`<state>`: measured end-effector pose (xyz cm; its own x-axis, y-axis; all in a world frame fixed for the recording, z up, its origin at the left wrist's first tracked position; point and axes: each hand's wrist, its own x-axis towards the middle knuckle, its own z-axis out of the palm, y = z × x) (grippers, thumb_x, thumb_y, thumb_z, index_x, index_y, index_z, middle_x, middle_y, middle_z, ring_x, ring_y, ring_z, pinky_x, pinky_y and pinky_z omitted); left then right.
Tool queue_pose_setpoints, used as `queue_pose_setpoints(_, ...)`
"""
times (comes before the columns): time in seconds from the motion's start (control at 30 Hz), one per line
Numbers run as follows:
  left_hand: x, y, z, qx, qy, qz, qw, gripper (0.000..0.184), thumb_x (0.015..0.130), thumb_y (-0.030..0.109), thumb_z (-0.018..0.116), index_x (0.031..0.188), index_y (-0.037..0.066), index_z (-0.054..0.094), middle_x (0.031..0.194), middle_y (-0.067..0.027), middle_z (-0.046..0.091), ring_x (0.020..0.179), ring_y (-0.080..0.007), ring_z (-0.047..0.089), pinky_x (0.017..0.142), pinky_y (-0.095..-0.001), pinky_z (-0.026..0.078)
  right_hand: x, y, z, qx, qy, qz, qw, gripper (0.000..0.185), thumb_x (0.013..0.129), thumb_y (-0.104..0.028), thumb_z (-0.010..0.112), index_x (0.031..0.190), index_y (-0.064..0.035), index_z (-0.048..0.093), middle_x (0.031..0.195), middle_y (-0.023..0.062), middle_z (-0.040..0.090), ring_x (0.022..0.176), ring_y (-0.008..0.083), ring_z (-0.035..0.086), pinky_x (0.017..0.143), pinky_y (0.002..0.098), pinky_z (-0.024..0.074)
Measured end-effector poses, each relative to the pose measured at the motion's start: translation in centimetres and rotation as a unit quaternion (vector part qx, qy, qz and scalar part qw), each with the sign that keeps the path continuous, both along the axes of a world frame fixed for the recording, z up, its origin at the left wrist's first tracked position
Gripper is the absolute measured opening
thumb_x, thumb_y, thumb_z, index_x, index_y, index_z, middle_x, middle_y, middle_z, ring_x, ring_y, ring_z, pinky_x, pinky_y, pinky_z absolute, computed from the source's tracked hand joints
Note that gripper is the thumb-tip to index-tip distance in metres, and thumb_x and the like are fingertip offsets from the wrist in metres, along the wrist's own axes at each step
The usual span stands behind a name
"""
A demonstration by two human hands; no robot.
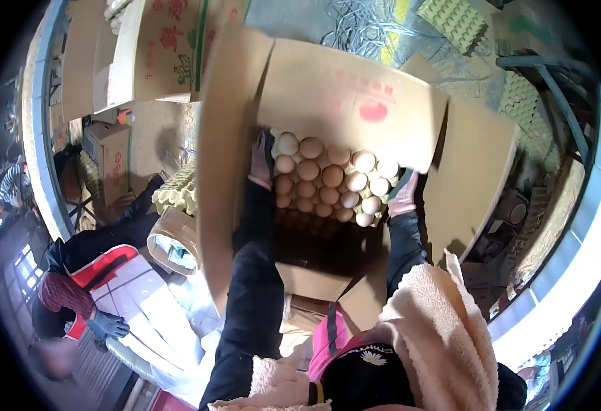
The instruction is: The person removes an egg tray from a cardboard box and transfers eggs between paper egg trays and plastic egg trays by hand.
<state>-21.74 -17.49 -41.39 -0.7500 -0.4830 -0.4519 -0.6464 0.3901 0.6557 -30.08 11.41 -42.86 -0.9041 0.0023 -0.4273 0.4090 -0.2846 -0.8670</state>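
A large open cardboard box stands in front of me with its flaps spread. Inside it, a tray of brown and pale eggs lies between my two hands. My left hand, in a pinkish and dark glove, is closed on the tray's left edge. On the right edge, my right hand, gloved the same way, grips the tray. The fingertips are partly hidden by the tray and the box walls. Below the tray, the box's inside is dark, with more eggs faintly visible.
Empty egg trays lie at the top right, near a tangle of straps. Another printed carton stands at the upper left. At the lower left are a co-worker's gloved hand, a white package and a tape roll.
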Motion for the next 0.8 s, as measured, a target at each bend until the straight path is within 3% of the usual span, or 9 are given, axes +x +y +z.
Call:
queue_pose_setpoints(0.17, 3.2, 1.7, 6.2, 0.031, 0.172, -0.029, 0.984, 0.039, 0.100, 0.027, 0.043, 0.130, 0.002, 0.052, 0.126, -0.0118, 0.058, 0.115, -0.0210, 0.055, 0.098, -0.0350, 0.043, 3.5, 2.3, 5.6, -0.098, -0.022, 0.029, 0.995, 0.041, 0.102, -0.030, 0.040, 0.134, -0.0033, 0.043, 0.126, 0.0068, 0.054, 0.114, 0.0185, 0.053, 0.099, 0.0347, 0.0434)
queue_pose_setpoints(0.23, 5.0, 2.6, 9.7, 0.348, 0.190, 0.262, 0.880, 0.045, 0.105, 0.032, 0.034, 0.128, -0.002, 0.052, 0.125, -0.0120, 0.058, 0.112, -0.0198, 0.055, 0.099, -0.0328, 0.042, 4.8, 3.4, 10.1, -0.260, -0.110, 0.027, 0.959, 0.047, 0.102, -0.026, 0.043, 0.142, -0.0045, 0.033, 0.138, 0.0079, 0.045, 0.124, 0.0199, 0.046, 0.107, 0.0374, 0.0371)
queue_pose_setpoints(0.27, 4.5, 4.7, 17.3, 0.350, 0.181, 0.167, 0.904, 0.051, 0.105, 0.039, 0.031, 0.128, -0.001, 0.053, 0.126, -0.0079, 0.057, 0.112, -0.0154, 0.053, 0.099, -0.0313, 0.041, 5.4, 4.0, 12.3, -0.325, -0.151, 0.017, 0.934, 0.047, 0.101, -0.029, 0.043, 0.140, -0.0038, 0.034, 0.135, 0.0090, 0.046, 0.122, 0.0206, 0.047, 0.106, 0.0374, 0.0375)
queue_pose_setpoints(0.37, 10.3, 7.3, 26.1, 0.245, 0.152, 0.257, 0.922, 0.049, 0.102, 0.040, 0.041, 0.132, 0.002, 0.050, 0.127, -0.0077, 0.057, 0.112, -0.0178, 0.054, 0.100, -0.0313, 0.042, 9.7, 6.9, 18.1, -0.206, -0.060, 0.087, 0.973, 0.049, 0.099, -0.036, 0.043, 0.134, -0.0016, 0.039, 0.129, 0.0122, 0.049, 0.117, 0.0228, 0.050, 0.102, 0.0373, 0.0387)
queue_pose_setpoints(0.5, 14.9, 14.4, 39.3, 0.125, 0.233, 0.016, 0.964, 0.040, 0.101, 0.029, 0.041, 0.119, -0.002, 0.058, 0.114, -0.0090, 0.061, 0.101, -0.0167, 0.057, 0.091, -0.0342, 0.045, 17.9, 13.1, 25.1, -0.036, 0.031, 0.108, 0.993, 0.056, 0.096, -0.046, 0.043, 0.126, 0.0013, 0.046, 0.120, 0.0165, 0.054, 0.110, 0.0257, 0.053, 0.097, 0.0372, 0.0402)
queue_pose_setpoints(0.6, 20.4, 5.7, 36.8, 0.279, -0.075, -0.264, 0.920, 0.039, 0.102, 0.032, 0.036, 0.126, 0.004, 0.049, 0.111, -0.0123, 0.063, 0.090, -0.0236, 0.066, 0.072, -0.0386, 0.058, 25.9, 18.8, 30.9, 0.036, 0.048, 0.077, 0.995, 0.063, 0.094, -0.054, 0.043, 0.119, 0.0035, 0.052, 0.113, 0.0197, 0.057, 0.105, 0.0279, 0.055, 0.094, 0.0372, 0.0414)
queue_pose_setpoints(0.67, 19.9, 10.2, 42.7, 0.273, -0.116, -0.406, 0.864, 0.045, 0.103, 0.036, 0.034, 0.130, 0.002, 0.045, 0.120, -0.0146, 0.059, 0.103, -0.0254, 0.061, 0.083, -0.0436, 0.054, 30.2, 23.0, 34.4, 0.067, 0.050, 0.040, 0.996, 0.069, 0.093, -0.059, 0.043, 0.115, 0.0049, 0.055, 0.108, 0.0219, 0.059, 0.101, 0.0293, 0.057, 0.091, 0.0371, 0.0422)
queue_pose_setpoints(0.7, 26.1, 15.7, 39.2, 0.205, 0.067, -0.305, 0.928, 0.047, 0.103, 0.037, 0.034, 0.133, 0.001, 0.043, 0.125, -0.0149, 0.056, 0.110, -0.0243, 0.057, 0.090, -0.0425, 0.050, 33.8, 27.1, 35.3, 0.082, 0.055, 0.016, 0.995, 0.072, 0.092, -0.062, 0.043, 0.113, 0.0057, 0.057, 0.106, 0.0229, 0.060, 0.100, 0.0300, 0.058, 0.090, 0.0371, 0.0425)
queue_pose_setpoints(0.8, 34.2, 34.2, 39.4, 0.201, 0.272, -0.218, 0.916, 0.049, 0.103, 0.037, 0.035, 0.135, -0.001, 0.042, 0.127, -0.0136, 0.055, 0.113, -0.0222, 0.055, 0.096, -0.0393, 0.046, 43.8, 39.8, 35.9, 0.091, 0.082, -0.071, 0.990, 0.072, 0.093, -0.061, 0.042, 0.111, 0.0060, 0.058, 0.106, 0.0215, 0.062, 0.099, 0.0262, 0.058, 0.089, 0.0359, 0.0431)
